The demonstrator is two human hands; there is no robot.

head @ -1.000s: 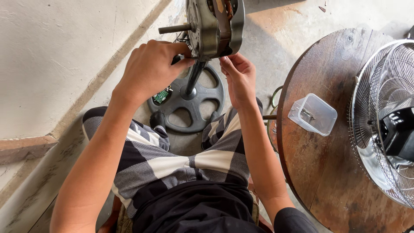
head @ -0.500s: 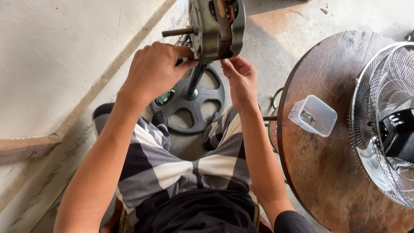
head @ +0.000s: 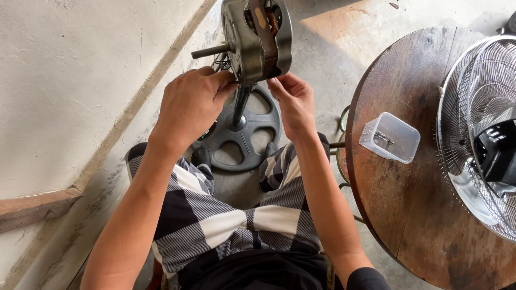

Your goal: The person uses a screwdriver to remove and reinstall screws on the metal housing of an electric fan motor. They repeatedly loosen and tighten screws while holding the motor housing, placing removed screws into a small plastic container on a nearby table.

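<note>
- My landmark was the bare grey metal fan motor (head: pixel 257 40), with its copper windings showing at the top, mounted on a dark upright pole.
- My left hand (head: pixel 192 104) sat at the motor's lower left edge, fingers curled together and pinching at the casing just under the dark steel shaft (head: pixel 210 51) that stuck out to the left.
- My right hand (head: pixel 293 102) was at the motor's lower right edge, thumb and forefinger pressed together on something small against the housing; I could not tell what it was.
- Directly below the motor, the round dark spoked fan base (head: pixel 242 134) stood on the concrete floor between my knees.
- To the right of the motor stood the round brown wooden table (head: pixel 419 204).
- On it, nearest the motor, lay a small clear plastic box (head: pixel 390 137) with a small metal part inside.
- Further right of the motor, a round chrome wire fan guard (head: pixel 478 123) rested on the same table.
</note>
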